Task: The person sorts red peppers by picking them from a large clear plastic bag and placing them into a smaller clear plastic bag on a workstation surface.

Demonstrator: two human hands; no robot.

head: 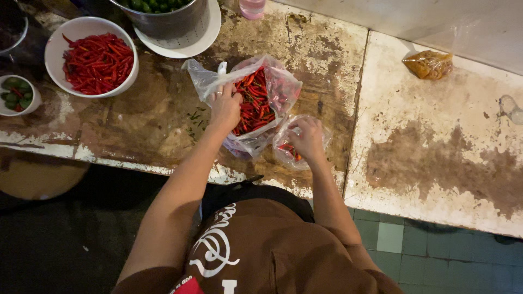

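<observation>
Small bowl: a small white bowl (19,96) of green limes and a few red chillies is seen at the far left edge of the worn, stained white counter (436,158).
Large bowl: a round white bowl (91,57) heaped with red chillies is set just right of it.
Pot: a steel pot (163,19) of green limes is stood on a white perforated plate (199,38) at the top.
Left hand: the left hand (225,106) is placed inside the mouth of a large clear plastic bag (248,103) of red chillies; its fingers are curled down among the chillies, but whether any are gripped cannot be told.
Right hand: the right hand (308,139) is closed on a small clear plastic bag (297,144) holding a few red chillies, just right of the large bag and near the counter's front edge.
Far right: a knotted clear bag of brown paste (429,64) is lying well apart.
</observation>
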